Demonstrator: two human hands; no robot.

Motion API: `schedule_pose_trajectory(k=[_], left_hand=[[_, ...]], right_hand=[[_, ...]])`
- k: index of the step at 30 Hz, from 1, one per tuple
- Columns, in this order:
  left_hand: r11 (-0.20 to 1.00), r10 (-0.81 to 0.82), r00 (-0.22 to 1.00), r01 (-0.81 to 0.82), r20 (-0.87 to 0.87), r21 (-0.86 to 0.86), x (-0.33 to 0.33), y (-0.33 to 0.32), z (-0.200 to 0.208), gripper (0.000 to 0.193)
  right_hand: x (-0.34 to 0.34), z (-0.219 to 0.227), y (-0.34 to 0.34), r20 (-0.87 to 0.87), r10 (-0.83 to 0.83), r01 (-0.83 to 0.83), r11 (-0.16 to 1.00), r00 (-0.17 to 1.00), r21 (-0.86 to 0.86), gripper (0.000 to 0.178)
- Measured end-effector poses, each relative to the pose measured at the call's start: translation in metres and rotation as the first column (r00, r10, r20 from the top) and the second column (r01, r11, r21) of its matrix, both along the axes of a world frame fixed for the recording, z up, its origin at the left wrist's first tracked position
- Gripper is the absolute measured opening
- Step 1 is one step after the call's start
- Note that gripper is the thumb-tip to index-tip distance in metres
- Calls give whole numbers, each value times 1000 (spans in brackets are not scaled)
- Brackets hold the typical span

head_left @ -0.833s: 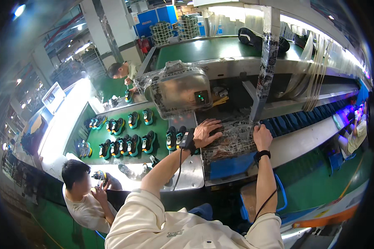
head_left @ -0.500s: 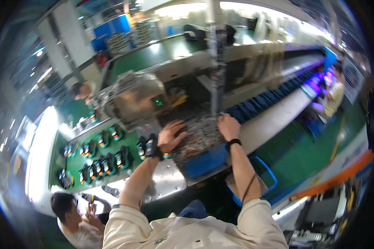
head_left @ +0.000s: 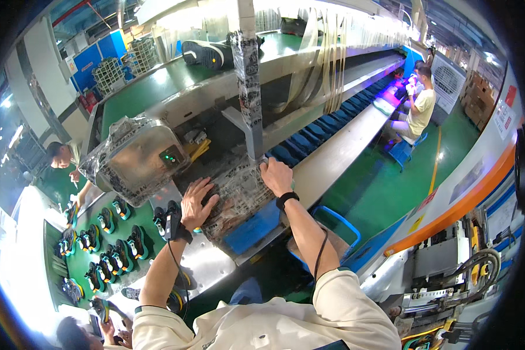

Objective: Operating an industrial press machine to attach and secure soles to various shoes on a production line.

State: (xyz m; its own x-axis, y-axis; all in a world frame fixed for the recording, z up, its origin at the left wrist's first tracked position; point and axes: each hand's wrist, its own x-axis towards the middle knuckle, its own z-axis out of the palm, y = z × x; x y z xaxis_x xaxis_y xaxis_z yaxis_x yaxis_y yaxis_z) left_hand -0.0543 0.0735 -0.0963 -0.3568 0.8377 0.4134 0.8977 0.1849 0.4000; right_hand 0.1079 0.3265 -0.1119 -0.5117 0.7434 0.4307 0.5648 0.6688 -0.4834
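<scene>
My left hand lies with spread fingers on the left side of a panel wrapped in printed plastic film. My right hand is closed at the panel's right edge, beside the foot of an upright post wrapped in the same way. Whatever its curled fingers hold, if anything, is hidden. A blue strip runs along the panel's near side. Just left of my left hand stand dark sports shoes. Beyond it sits a film-wrapped metal box with green lights.
Several sports shoes stand on the green table at left, where co-workers handle shoes. Blue-black pieces line a conveyor at right, with people seated near purple light. A blue-rimmed bin and orange-edged machine stand right.
The view has swung to the right, so the bench and shoes sit further left in it. Both hands stay on the wrapped panel. The picture is sharper now.
</scene>
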Motion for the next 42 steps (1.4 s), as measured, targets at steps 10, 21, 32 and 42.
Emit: schedule_pose_trajectory(k=[10, 21, 32, 42], left_hand=[[988, -55, 998, 59, -28, 141, 1, -7, -6, 42], [915, -238, 968, 194, 84, 354, -13, -12, 1, 21], [826, -401, 899, 272, 177, 493, -28, -19, 1, 10], [794, -451, 880, 317, 151, 519, -43, -19, -16, 17]], right_hand=[[-1, 0, -6, 90, -71, 77, 994, 993, -73, 36], [-10, 2, -15, 105, -157, 160, 987, 982, -20, 35], [-101, 178, -103, -106, 129, -79, 919, 986, 387, 26], [-456, 261, -68, 375, -211, -192, 582, 903, 790, 109]])
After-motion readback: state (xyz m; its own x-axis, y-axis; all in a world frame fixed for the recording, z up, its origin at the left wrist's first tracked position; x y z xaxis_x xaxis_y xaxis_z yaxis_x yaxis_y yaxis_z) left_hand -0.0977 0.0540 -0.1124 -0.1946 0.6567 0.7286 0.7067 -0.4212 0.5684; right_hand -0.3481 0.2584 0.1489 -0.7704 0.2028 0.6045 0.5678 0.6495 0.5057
